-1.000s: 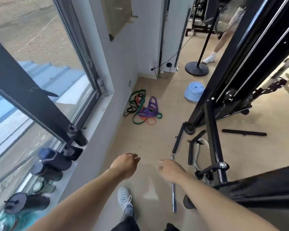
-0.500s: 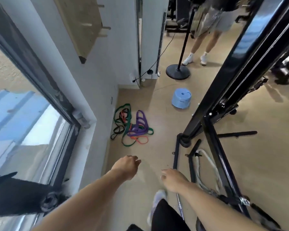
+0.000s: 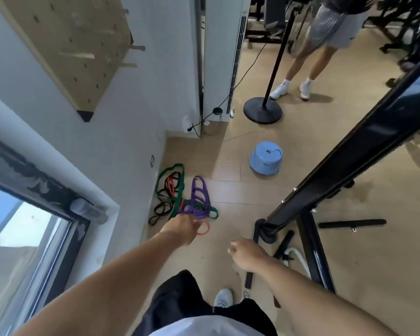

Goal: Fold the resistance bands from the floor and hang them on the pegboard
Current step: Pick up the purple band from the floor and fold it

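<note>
The black machine frame point(image 3: 364, 151) stands close on our right, and we could knock it when we bend down. The pegboard point(image 3: 66, 52) hangs higher on the wall at our left. The resistance bands point(image 3: 180, 200) lie in one tangled heap on the floor by that wall; pulling one may drag the others. Our left hand point(image 3: 182, 229) is over the heap's near edge, fingers loosely curled, holding nothing. Our right hand point(image 3: 246, 254) is empty, half closed.

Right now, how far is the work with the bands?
Nothing looks done: the wooden pegboard shows bare pegs. The left hand reaches toward the tangled resistance bands on the floor; the right hand is empty. Picking up, folding and hanging all remain.
</note>
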A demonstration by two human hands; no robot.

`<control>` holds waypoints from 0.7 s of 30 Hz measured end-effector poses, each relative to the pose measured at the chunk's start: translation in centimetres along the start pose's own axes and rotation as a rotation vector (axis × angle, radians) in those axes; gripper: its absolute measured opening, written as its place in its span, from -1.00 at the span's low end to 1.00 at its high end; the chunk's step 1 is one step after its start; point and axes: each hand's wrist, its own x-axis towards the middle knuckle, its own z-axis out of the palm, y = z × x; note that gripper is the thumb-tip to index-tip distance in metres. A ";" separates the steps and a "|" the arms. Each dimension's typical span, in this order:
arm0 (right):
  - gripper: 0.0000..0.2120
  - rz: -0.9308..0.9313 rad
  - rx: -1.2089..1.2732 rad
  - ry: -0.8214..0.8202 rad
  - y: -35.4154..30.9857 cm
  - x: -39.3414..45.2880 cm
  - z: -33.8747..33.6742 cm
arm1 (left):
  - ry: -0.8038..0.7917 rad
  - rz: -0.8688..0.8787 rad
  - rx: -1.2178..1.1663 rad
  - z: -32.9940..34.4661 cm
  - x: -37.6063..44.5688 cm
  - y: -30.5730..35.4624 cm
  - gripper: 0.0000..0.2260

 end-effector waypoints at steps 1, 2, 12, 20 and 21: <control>-0.68 -0.001 0.003 -0.015 -0.1 1.2 -0.9 | -0.012 -0.008 -0.008 -0.5 1.3 0.2 -0.62; -0.65 0.009 0.010 -0.032 -0.2 2.6 -1.7 | -0.025 -0.020 -0.010 -1.1 2.5 0.4 -0.62; -0.69 0.031 -0.100 -0.087 -4.5 18.6 -13.3 | -0.143 -0.087 0.122 -8.5 17.9 -2.5 -0.63; -0.63 0.032 -0.140 -0.154 -8.5 29.1 -24.1 | -0.156 -0.182 0.027 -15.8 27.5 -3.5 -0.52; -0.63 0.015 -0.164 -0.164 -8.9 30.8 -25.4 | -0.157 -0.193 0.053 -16.4 28.8 -3.6 -0.44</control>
